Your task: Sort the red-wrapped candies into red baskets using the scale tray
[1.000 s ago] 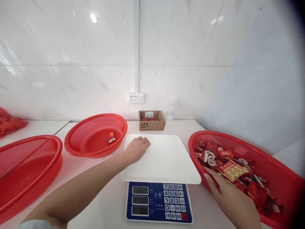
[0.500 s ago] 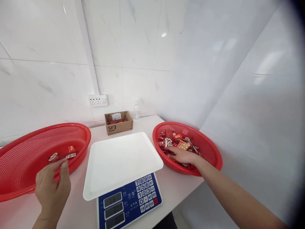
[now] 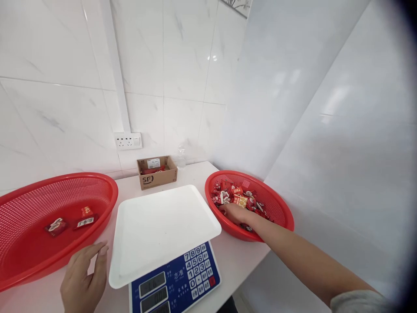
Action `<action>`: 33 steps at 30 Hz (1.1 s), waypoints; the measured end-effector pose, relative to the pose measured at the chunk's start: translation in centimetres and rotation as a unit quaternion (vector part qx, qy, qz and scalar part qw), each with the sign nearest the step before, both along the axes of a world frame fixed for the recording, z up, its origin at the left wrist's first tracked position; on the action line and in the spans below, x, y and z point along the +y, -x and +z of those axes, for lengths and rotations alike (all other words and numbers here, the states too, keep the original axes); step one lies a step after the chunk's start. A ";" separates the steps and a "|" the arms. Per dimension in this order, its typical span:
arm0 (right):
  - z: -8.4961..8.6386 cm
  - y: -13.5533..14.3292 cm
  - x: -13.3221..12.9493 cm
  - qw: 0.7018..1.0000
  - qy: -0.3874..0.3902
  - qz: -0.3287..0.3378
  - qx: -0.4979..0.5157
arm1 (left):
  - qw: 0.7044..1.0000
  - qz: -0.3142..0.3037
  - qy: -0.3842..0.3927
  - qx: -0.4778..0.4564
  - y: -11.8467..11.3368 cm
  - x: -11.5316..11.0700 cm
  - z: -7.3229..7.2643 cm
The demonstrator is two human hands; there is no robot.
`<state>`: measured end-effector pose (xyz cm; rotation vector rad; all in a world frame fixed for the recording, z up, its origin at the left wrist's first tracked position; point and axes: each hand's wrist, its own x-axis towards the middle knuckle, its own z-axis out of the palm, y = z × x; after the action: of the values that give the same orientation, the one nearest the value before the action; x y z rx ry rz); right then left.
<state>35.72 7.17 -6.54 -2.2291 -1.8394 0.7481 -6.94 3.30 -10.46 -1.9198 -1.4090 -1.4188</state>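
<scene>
My left hand (image 3: pixel 85 276) is beside the left edge of the scale's white tray (image 3: pixel 164 228), just outside the left red basket (image 3: pixel 109 184). Its thumb and index fingertips meet, with nothing visible between them. Inside that basket lie a few red snack packets (image 3: pixel 56 226). My right hand (image 3: pixel 235 213) reaches down into the right red basket (image 3: pixel 283 213), among many red snack packets (image 3: pixel 240 201). Its fingertips are sunk in the pile, so I cannot see what they grip. Between the baskets stands a blue digital scale (image 3: pixel 179 278).
Behind the scale is a small cardboard box (image 3: pixel 161 178) with red packets in it. A clear plastic bottle (image 3: pixel 181 156) stands next to it by the tiled wall. The white table (image 3: pixel 239 256) ends at the front right, close to a side wall (image 3: pixel 325 174).
My left hand has drawn back from over the left basket toward the scale. My right hand has pushed deeper into the packets. The view has shifted slightly.
</scene>
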 end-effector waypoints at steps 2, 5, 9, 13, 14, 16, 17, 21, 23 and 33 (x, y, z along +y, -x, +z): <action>1.2 -0.5 0.1 0.999 -0.022 -0.010 0.028 | 1.000 0.007 0.008 -0.023 0.0 -0.1 0.0; 3.6 -1.0 0.4 0.994 -0.065 -0.041 0.075 | 1.000 0.000 0.007 -0.023 0.2 0.1 -0.2; 6.5 0.4 0.7 0.982 -0.101 -0.038 0.153 | 1.000 -0.016 -0.001 -0.021 0.4 0.4 -0.3; 7.8 5.1 1.1 0.969 -0.072 0.034 0.236 | 0.999 -0.032 -0.011 -0.035 0.5 0.5 -0.3; 7.8 6.5 1.2 0.964 -0.055 0.058 0.252 | 0.999 -0.035 -0.009 -0.034 0.5 0.5 -0.3; 7.8 9.2 1.6 0.956 -0.014 0.107 0.273 | 0.999 -0.041 -0.005 -0.035 0.5 0.4 -0.3; 7.7 10.4 1.8 0.952 0.007 0.128 0.277 | 0.998 -0.044 -0.002 -0.035 0.5 0.4 -0.2; 7.3 13.1 2.8 0.950 0.025 0.169 0.261 | 0.998 -0.042 0.000 -0.036 0.6 0.2 -0.1; 7.1 13.5 3.2 0.953 -0.002 0.172 0.248 | 0.999 -0.035 0.002 -0.035 0.6 0.1 0.0; 6.4 14.3 2.5 0.957 -0.049 0.213 0.192 | 0.998 -0.030 0.009 -0.047 0.4 0.1 0.1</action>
<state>21.41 9.70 -0.17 -1.5000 -2.1044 1.0435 -7.36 3.37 -10.39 -1.9461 -1.4207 -1.5467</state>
